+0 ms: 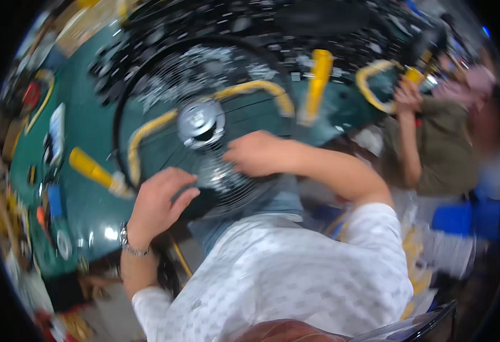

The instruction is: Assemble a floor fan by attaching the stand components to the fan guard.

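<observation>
1. Here, a round black wire fan guard [164,91] lies flat on the green tabletop [90,142], right in front of the person, with a shiny silver hub cap [200,121] at its centre.
2. The left hand [157,202] rests on the near-left rim of the guard, fingers loosely curled and slightly spread, and grips nothing that can be seen. A metal wristwatch [129,242] sits on that wrist.
3. The right hand [255,153] lies palm down on the guard's wires just beside the hub cap, on its right, fingers bent. Motion blur hides whether it pinches a wire.
4. A curved yellow strip [147,130] arcs over the guard from its left side up past the hub towards the right.
5. A yellow-handled tool [93,170] lies on the tabletop just left of the guard, near the left hand.
6. Another yellow-handled tool [318,80] lies beyond the guard's right edge.
7. At the far right another person in an olive shirt [443,148] holds a hand [407,98] up to a yellow loop [375,85], well apart from the guard.
</observation>
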The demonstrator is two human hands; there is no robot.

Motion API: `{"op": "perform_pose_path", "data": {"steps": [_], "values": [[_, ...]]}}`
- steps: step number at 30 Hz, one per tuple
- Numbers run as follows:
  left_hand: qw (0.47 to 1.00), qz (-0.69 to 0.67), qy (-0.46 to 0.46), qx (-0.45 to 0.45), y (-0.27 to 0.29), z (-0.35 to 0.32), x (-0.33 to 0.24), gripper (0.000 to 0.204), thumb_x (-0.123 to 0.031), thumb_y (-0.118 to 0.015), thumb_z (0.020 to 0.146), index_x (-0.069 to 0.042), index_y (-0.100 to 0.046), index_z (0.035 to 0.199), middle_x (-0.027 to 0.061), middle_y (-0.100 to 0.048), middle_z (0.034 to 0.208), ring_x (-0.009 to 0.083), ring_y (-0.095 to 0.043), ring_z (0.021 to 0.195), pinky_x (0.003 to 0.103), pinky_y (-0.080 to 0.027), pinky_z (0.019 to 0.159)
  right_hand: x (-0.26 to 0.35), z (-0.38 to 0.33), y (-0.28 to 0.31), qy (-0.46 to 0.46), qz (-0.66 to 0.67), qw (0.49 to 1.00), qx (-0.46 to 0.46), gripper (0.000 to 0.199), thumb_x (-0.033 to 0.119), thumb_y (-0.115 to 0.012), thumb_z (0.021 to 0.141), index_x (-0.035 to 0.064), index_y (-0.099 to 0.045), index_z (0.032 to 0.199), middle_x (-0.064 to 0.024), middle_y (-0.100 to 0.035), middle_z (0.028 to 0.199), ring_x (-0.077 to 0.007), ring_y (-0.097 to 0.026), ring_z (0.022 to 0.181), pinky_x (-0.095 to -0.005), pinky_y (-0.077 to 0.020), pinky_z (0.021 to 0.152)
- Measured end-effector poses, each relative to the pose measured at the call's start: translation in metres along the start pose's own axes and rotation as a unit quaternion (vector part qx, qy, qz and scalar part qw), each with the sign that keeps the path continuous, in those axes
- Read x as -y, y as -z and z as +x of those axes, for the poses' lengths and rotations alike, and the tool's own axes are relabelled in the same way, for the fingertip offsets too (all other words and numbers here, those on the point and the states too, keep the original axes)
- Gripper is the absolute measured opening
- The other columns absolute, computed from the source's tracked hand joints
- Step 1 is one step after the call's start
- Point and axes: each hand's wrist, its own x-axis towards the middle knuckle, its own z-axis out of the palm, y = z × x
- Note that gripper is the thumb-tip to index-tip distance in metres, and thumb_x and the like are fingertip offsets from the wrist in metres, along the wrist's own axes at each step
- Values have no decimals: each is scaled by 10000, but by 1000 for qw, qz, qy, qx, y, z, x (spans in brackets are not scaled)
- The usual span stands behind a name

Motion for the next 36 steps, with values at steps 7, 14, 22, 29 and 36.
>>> {"op": "perform_pose_path", "data": {"steps": [7,14,22,29,36], "values": [[987,106,-13,121,-35,47,-12,220,-118,-651,840,11,-619,1015,194,-627,940,388,-607,826,416,-502,718,16,21,-22,11,-31,998,-51,179,154,-680,669,33,-690,801,-159,-685,784,-334,-687,791,-440,-558,647],[921,-321,218,-3,-48,48,-3,225,-170,-588,953,34,-621,1041,31,-615,830,76,-546,714,234,-454,606,38,-2,1,-29,203,955,-214,233,119,-632,736,-47,-601,897,-210,-661,867,-390,-655,844,-438,-535,724],[944,-263,197,-6,-43,28,9,231,-180,-627,904,-27,-661,1073,90,-706,963,131,-655,886,292,-522,781,51,-6,6,-31,288,937,-197,282,178,-547,899,65,-585,1155,-181,-632,1070,-372,-614,976,-443,-512,798],[959,-193,139,-157,-24,34,19,235,-139,-653,867,-5,-659,1060,108,-646,928,189,-653,838,308,-516,748,38,14,15,47,17,999,3,319,250,-706,793,50,-638,1032,-191,-583,964,-363,-642,808,-454,-527,703],[965,-191,132,-118,-24,56,26,195,-177,-709,849,-19,-660,951,75,-647,832,145,-621,759,295,-497,679,-1,0,25,92,129,983,-89,238,47,-603,774,22,-607,1011,-160,-552,961,-348,-582,939,-440,-494,812]]}}
